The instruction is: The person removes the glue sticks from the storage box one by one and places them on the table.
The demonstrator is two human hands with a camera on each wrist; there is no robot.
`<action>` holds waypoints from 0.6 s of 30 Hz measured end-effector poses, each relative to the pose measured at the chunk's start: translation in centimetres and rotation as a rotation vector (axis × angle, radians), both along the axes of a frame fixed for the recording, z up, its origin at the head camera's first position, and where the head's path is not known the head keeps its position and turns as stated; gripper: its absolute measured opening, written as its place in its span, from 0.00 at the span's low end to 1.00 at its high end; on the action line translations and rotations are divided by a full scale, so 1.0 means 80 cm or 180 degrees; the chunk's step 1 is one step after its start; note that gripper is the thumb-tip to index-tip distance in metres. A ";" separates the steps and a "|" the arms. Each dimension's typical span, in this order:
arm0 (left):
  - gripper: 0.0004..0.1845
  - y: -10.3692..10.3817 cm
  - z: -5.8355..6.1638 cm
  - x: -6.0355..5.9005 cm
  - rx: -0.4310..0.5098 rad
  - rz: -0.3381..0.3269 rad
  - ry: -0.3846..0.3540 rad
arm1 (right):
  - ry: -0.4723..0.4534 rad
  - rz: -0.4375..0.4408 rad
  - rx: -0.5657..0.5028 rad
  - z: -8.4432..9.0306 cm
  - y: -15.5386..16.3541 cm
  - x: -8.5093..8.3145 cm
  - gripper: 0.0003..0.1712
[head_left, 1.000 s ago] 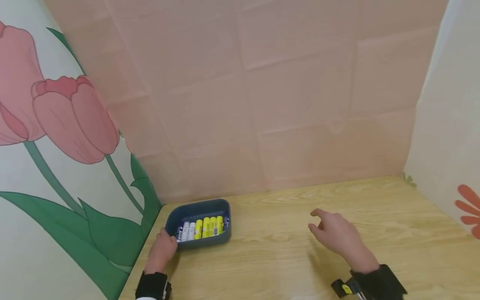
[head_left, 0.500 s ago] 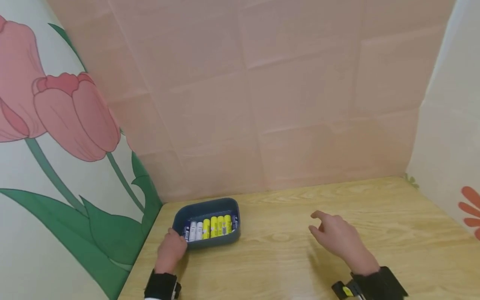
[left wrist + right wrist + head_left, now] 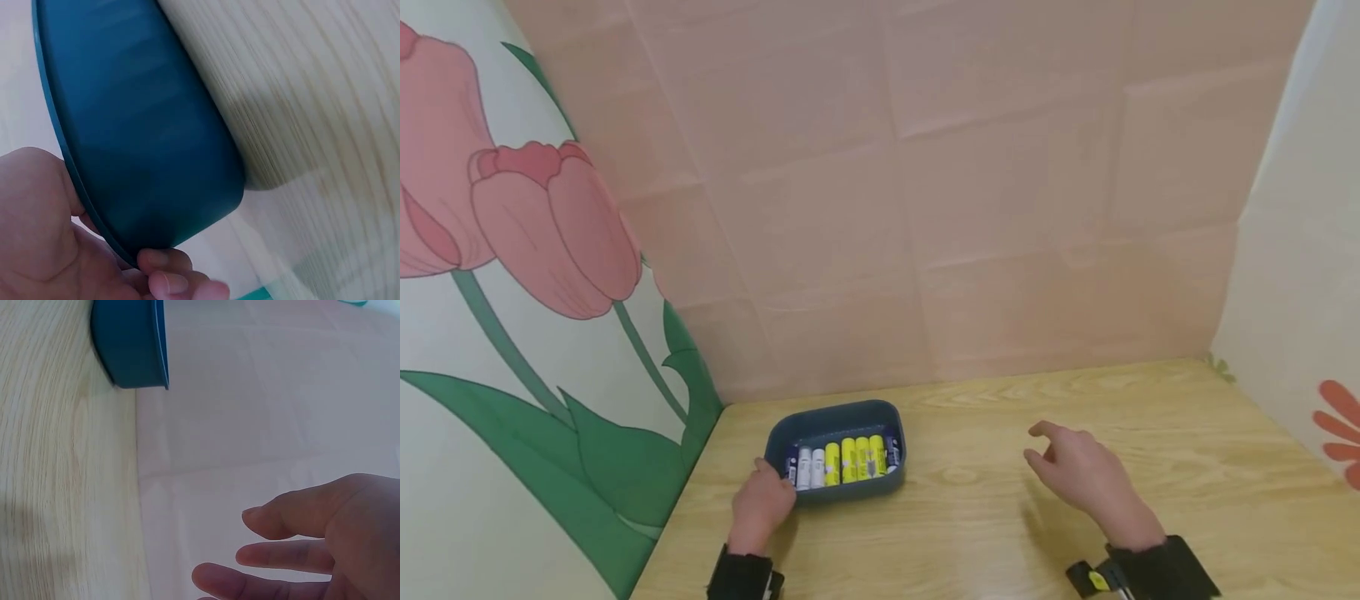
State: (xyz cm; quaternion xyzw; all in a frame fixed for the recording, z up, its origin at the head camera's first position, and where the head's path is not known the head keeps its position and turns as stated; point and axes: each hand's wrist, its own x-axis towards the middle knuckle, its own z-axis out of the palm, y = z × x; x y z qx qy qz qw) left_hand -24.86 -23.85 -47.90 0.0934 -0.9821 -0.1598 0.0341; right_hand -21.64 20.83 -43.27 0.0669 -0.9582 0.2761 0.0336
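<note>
the left hand (image 3: pixel 762 504) grips the near left corner of the blue tray (image 3: pixel 835 419), thumb over the rim and fingers curled against the outer wall. the tray sits on the wooden table (image 3: pixel 1000 517) towards the back left, near the wall with the painted tulip (image 3: pixel 550 225). the right hand (image 3: pixel 1078 475) hovers over the table well apart from the tray, fingers loosely spread and lightly bent, holding nothing and touching nothing that can be seen.

inside the tray a row of batteries (image 3: pixel 842 460) lies side by side, each pointing front to back: dark blue ones at both ends, two white ones on the left, three yellow ones to their right.

the left wrist view shows only the tray's smooth outer wall (image 3: pixel 144 137) and the thumb (image 3: pixel 31 212) and a fingertip (image 3: pixel 169 281) pinching its rim; the batteries are hidden there. the right wrist view shows the open fingers (image 3: pixel 294 519) in the air with gaps between them, and the tray (image 3: pixel 128 344) far off at the table's end against the pink wall (image 3: pixel 262 394), seen side on.
</note>
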 end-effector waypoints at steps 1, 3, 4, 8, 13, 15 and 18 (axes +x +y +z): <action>0.38 0.004 0.000 0.001 -0.0014 -0.0006 -0.0007 | 0.0003 0.0010 -0.0008 0.000 -0.001 0.000 0.26; 0.40 0.011 0.000 0.002 -0.0045 -0.0010 -0.0019 | 0.0012 0.0029 -0.0018 -0.001 -0.002 -0.001 0.26; 0.40 0.015 0.000 0.003 -0.0044 -0.0018 -0.0013 | 0.0018 0.0037 -0.0017 -0.001 -0.002 -0.002 0.26; 0.41 0.033 0.000 0.007 0.0001 -0.0044 -0.0050 | 0.0028 0.0033 0.0019 -0.001 0.002 -0.003 0.25; 0.41 0.057 0.001 0.012 0.0111 -0.0111 -0.0010 | 0.0024 0.0004 0.0030 -0.001 0.009 -0.003 0.25; 0.41 0.066 0.001 0.014 0.0118 -0.0129 0.0030 | 0.0038 0.0011 0.0036 0.000 0.010 -0.002 0.25; 0.41 0.078 0.001 0.017 0.0099 -0.0176 0.0086 | 0.0034 0.0026 0.0054 0.000 0.008 -0.001 0.25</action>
